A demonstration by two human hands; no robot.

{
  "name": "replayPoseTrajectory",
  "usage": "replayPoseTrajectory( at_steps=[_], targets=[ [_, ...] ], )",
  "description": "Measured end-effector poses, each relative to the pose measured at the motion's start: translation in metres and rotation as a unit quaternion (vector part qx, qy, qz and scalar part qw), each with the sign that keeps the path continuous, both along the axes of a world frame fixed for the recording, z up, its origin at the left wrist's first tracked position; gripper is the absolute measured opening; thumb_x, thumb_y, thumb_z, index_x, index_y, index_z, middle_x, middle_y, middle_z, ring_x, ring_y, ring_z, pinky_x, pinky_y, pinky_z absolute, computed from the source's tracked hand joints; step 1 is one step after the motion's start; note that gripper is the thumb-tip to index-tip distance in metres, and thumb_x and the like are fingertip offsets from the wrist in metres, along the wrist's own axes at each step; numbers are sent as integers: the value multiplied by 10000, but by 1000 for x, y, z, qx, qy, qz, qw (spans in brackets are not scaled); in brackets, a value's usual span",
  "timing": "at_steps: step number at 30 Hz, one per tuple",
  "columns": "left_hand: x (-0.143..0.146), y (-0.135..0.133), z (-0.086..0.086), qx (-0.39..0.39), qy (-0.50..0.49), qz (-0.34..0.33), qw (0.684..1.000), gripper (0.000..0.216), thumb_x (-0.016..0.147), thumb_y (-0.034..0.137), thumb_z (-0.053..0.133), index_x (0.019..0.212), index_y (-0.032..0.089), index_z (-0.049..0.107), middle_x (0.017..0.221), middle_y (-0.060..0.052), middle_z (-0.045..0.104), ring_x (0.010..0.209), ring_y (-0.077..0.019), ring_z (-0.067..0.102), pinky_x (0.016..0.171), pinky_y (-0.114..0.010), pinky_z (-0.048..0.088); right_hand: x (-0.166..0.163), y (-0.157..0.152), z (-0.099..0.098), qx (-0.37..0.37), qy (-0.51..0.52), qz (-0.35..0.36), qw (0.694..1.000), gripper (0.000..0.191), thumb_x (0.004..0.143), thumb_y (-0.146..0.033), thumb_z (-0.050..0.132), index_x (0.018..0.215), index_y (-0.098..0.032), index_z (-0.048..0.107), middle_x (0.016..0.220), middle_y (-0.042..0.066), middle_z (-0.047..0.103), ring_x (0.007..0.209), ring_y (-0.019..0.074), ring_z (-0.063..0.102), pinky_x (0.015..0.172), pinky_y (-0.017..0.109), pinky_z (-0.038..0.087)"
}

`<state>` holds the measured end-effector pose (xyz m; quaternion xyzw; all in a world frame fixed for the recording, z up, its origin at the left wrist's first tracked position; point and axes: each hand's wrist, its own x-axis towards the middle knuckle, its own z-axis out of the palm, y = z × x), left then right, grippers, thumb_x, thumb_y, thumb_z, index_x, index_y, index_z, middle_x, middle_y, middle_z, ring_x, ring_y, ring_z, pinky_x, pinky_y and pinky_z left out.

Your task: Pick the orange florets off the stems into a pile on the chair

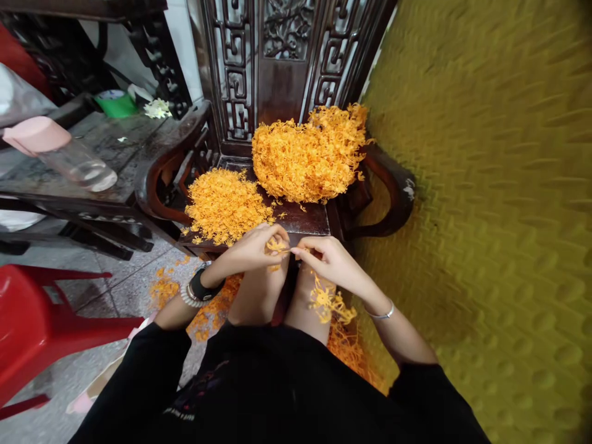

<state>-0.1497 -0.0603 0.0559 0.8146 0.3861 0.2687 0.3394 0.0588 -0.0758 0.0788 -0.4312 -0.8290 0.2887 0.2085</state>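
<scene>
Orange strand (279, 246) lies crosswise between both hands, just near of the carved chair seat (305, 217). Left hand (252, 250) pinches its left end, right hand (329, 259) its right end; both grips are narrow. Piles (309, 157) sit farther back.

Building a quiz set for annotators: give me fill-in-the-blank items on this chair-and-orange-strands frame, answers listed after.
1. Both hands, left hand and right hand, pinch a small orange piece between them, in front of a dark carved wooden ____.
2. The larger orange pile lies nearer the chair's ____ than the smaller pile.
3. The plastic stool at the person's left is ____.
4. A thin bangle sits on the ____ wrist.

Answers: chair; backrest; red; right
</scene>
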Motion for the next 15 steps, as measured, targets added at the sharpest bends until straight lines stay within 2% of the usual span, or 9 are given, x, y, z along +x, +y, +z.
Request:
replayPoseTrajectory(
  at_steps=[2, 5, 8, 12, 15],
  targets=[
    [-2, -6, 0, 15, -1, 17, 1000, 278, 821, 354, 574, 1051, 197, 573, 1039, -53, 615, 998, -201, 554, 881, -341, 433, -2, -3, -2, 1, 12, -14, 1000, 374, 911, -399, 465, 636, -166, 565, 547, -19, 503, 510, 90, 403, 525, 234, 261],
    [-1, -16, 2, 21, -23, -16, 999, 251, 914, 368, 447, 1061, 190, 544, 1039, -54, 614, 998, -170, 562, 887, -304, 427, -5, -3, -5, -7, 50, -46, 998, 392, 905, -409, 468, 595, -171, 502, 518, -34, 439, 501, 85, 357, 507, 236, 233],
    [-2, -23, 0, 36, 11, -15, 999, 296, 960, 376, 342, 1008, 178, 557, 889, -33, 639, 801, -138, 596, 760, -264, 437, -5, -1, -3, -41, 76, -54, 995, 430, 896, -423, 479, 549, -175, 427, 495, -46, 364, 492, 76, 304, 490, 238, 210],
    [-9, -32, -5, 88, 78, 47, 992, 366, 966, 380, 306, 899, 160, 590, 720, -25, 621, 618, -131, 558, 619, -257, 400, -3, -5, 8, -119, 115, -24, 986, 492, 875, -454, 504, 504, -179, 334, 496, -53, 276, 478, 62, 238, 465, 243, 181],
    [-16, -47, -1, 81, 67, 23, 994, 368, 961, 359, 328, 785, 165, 585, 649, -17, 592, 590, -124, 547, 580, -245, 389, 1, -18, 25, -188, 148, -13, 971, 526, 858, -476, 520, 471, -179, 323, 487, -52, 256, 456, 55, 225, 442, 241, 176]
  ],
)
